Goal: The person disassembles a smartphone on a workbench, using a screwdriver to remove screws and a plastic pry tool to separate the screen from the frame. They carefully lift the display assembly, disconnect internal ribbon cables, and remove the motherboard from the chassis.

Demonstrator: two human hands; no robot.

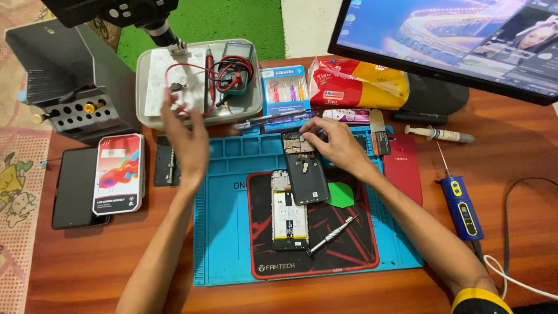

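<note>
Right hand [337, 145] rests on the top end of a dark grey plastic phone back panel [306, 171], fingertips pinching lightly at its upper edge; loose hold, fingers curled, not clenched. Panel lies tilted on the blue silicone repair mat [226, 232], its lower part overlapping the black-and-red rectangular work pad [349, 250]. Just left of the panel, touching it: an opened smartphone with exposed white battery [289, 212]. A silver precision screwdriver [332, 235] lies on the pad, lower right of the phone. A green plastic pick [342, 195] sits beside the panel. Left hand [186, 136] hovers open, fingers spread, holding nothing, in front of a grey metal tray [145, 110] carrying a multimeter with red leads [233, 75].
</note>
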